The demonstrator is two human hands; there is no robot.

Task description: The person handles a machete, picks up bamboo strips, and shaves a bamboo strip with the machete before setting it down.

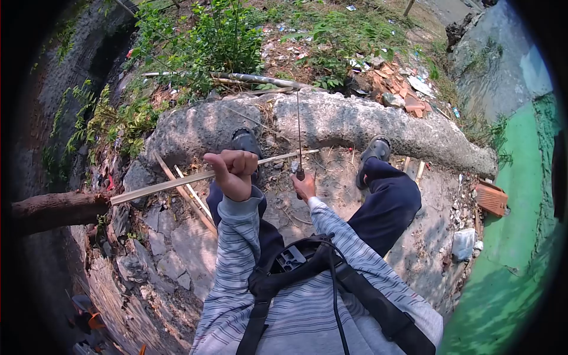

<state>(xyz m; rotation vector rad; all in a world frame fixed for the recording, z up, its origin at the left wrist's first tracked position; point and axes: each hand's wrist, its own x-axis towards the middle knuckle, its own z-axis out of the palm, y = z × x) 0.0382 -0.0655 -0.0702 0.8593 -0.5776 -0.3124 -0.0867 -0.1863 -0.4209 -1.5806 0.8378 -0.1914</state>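
My left hand [236,171] is closed around a long pale strip of split wood or bamboo [160,188], its thumb sticking out to the left. The strip slants across in front of my legs, its thicker end at the left and its thin end past the blade at the right. In my right hand [305,186] is a long-bladed knife [299,133], gripped by its dark handle and pointing away from me. Its blade appears edge-on as a thin line. Where the blade and strip cross, I cannot tell whether they touch.
A curved concrete ledge [373,121] runs before my feet in dark shoes. More wood strips [192,198] lie by my left leg. A brown trunk [62,213] juts in at left. Right are a terracotta brick [490,198] and green water [503,260]; plants [231,41] and rubble lie beyond.
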